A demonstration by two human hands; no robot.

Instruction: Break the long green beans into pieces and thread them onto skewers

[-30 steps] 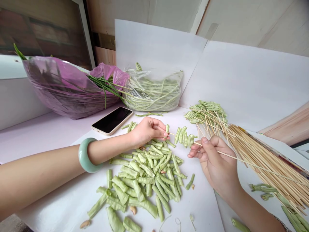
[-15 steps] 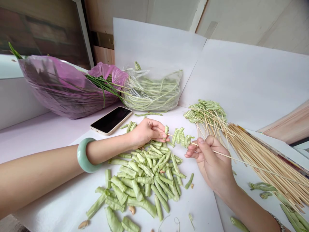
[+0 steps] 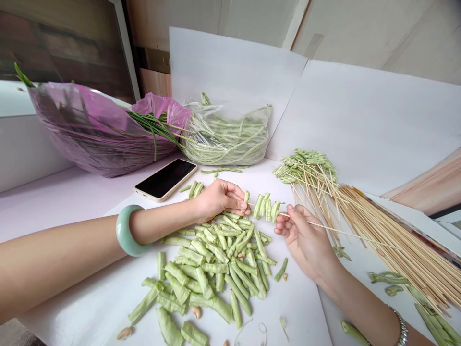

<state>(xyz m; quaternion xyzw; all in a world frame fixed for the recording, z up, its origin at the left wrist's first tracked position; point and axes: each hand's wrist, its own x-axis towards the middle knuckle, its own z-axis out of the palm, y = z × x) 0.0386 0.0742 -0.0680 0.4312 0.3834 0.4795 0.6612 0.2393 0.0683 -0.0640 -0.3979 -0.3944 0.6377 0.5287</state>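
Note:
My right hand (image 3: pixel 306 235) pinches a thin bamboo skewer (image 3: pixel 334 230), whose long end runs off to the right. Several cut bean pieces (image 3: pixel 265 207) are threaded along the skewer between my two hands. At its left tip, my left hand (image 3: pixel 226 197) grips one more green bean piece (image 3: pixel 247 198) between thumb and fingers, and the tip meets it. Right below lies a loose pile of cut green bean pieces (image 3: pixel 219 259) on white paper (image 3: pixel 295 317).
Filled bean skewers (image 3: pixel 306 163) lie at the back right, beside a bundle of bare skewers (image 3: pixel 396 240). A phone (image 3: pixel 166 179), a purple bag (image 3: pixel 101 129) of greens and a clear bag (image 3: pixel 230 134) of long beans stand behind. Bean scraps (image 3: pixel 389 278) lie at the right.
My right hand has shifted slightly left with the skewer. The threaded pieces have moved a little left and sit closer together. My left hand is almost where it was, still holding the bean piece.

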